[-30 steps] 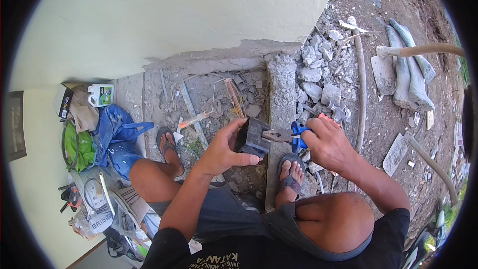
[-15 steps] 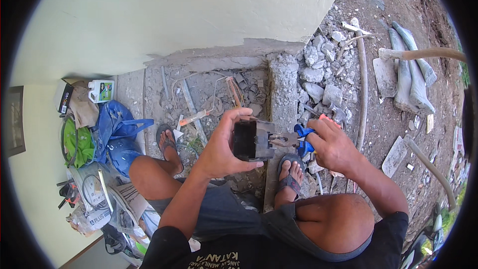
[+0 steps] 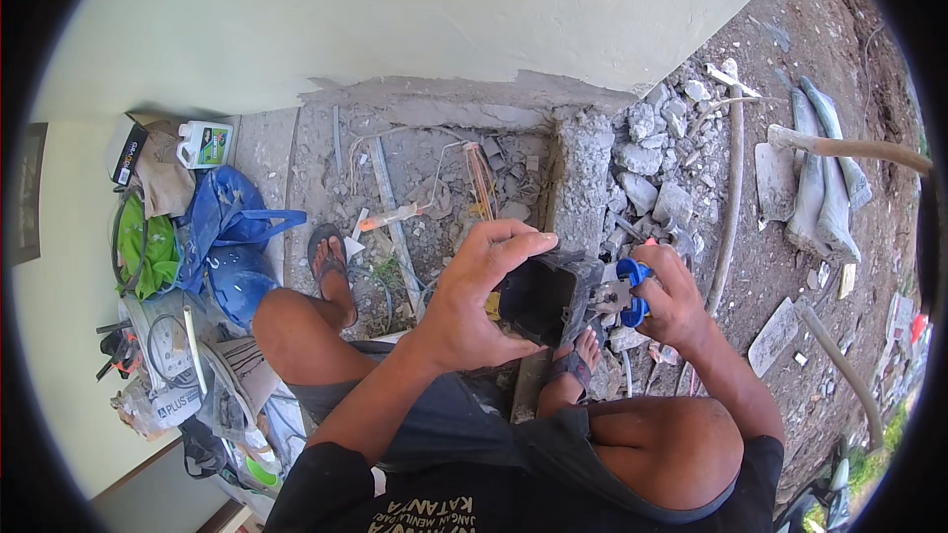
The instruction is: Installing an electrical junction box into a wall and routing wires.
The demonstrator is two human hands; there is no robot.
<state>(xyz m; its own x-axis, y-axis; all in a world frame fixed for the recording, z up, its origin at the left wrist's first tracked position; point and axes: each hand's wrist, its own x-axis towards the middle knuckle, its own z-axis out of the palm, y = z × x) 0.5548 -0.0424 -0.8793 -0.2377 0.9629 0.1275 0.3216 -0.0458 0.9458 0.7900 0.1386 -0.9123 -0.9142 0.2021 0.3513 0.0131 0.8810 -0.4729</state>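
head-worn fisheye looks down over the lap [image 3: 434, 410]; left hand [image 3: 474, 301] and right hand [image 3: 673, 296] near, ground [image 3: 839, 59] farther.

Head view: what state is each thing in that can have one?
Black rectangular box, open-mouthed, held in the left hand.
Metal pliers with blue handles, held in the right hand, jaws at the box's side; whether fully closed, unclear.
Tall grey boots, lying down.
Dark strapped sandals, worn.
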